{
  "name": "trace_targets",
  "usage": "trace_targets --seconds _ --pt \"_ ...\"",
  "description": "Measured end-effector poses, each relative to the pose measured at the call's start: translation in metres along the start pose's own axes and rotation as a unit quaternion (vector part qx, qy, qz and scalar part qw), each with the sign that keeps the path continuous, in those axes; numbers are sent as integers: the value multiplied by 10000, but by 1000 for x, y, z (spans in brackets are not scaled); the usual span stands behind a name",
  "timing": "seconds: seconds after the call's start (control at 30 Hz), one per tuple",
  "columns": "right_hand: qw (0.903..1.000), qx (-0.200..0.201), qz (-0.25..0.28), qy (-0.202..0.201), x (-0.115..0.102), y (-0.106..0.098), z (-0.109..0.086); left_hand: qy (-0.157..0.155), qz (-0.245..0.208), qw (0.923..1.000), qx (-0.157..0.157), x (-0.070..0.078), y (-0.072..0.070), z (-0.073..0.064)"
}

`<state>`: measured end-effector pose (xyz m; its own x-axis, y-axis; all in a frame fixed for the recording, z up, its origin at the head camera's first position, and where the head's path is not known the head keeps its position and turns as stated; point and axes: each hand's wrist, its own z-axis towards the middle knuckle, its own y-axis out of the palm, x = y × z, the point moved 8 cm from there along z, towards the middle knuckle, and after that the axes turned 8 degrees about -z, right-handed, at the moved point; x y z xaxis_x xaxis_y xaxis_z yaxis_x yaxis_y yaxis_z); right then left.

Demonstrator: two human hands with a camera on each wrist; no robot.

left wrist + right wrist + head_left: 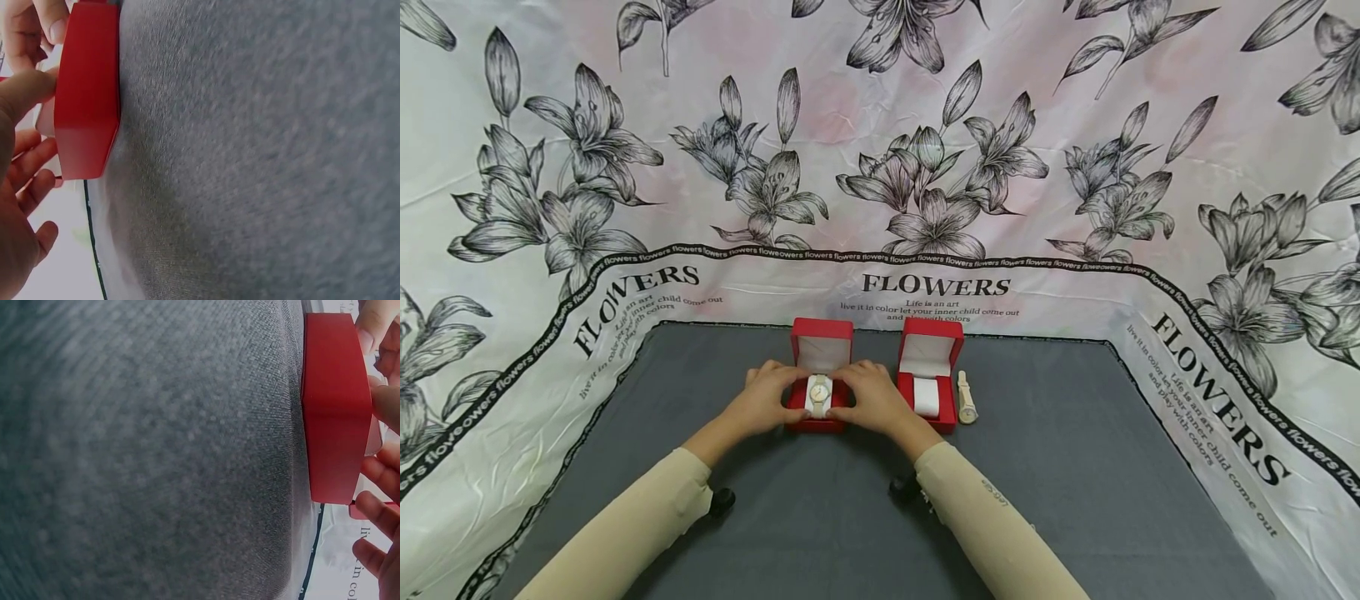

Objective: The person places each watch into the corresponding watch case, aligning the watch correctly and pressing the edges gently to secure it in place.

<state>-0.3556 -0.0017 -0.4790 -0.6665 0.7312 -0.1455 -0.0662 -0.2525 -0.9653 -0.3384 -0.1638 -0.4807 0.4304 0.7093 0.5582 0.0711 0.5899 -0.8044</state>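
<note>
A wristwatch (819, 393) with a pale strap sits around a white cushion inside the left red watch box (815, 426), whose lid stands raised. My left hand (763, 401) pinches the watch and cushion from the left, thumb at the near end and index finger at the far end. From the right, my right hand (874, 402) does the same. Both wrist views show the box's red outer wall, with thumbs reaching over the rim and the other fingers spread beside it. The watch itself is hidden there.
To the right stands a second open red box (946, 419) with a bare white cushion (926, 397). Beside it lies another pale-strapped wristwatch (966, 398). The grey cloth (1075, 467) covers the table, and a flower-printed cloth (760, 292) rises behind.
</note>
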Motion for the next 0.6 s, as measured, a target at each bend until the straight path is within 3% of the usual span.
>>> trace_targets --seconds 0.3,0.6 --pt "9999 133 74 -21 5 2 -5 -240 -179 9993 206 -1 -2 -6" --pt "9956 642 680 71 18 -24 -16 -131 -537 9959 721 -6 -29 -12"
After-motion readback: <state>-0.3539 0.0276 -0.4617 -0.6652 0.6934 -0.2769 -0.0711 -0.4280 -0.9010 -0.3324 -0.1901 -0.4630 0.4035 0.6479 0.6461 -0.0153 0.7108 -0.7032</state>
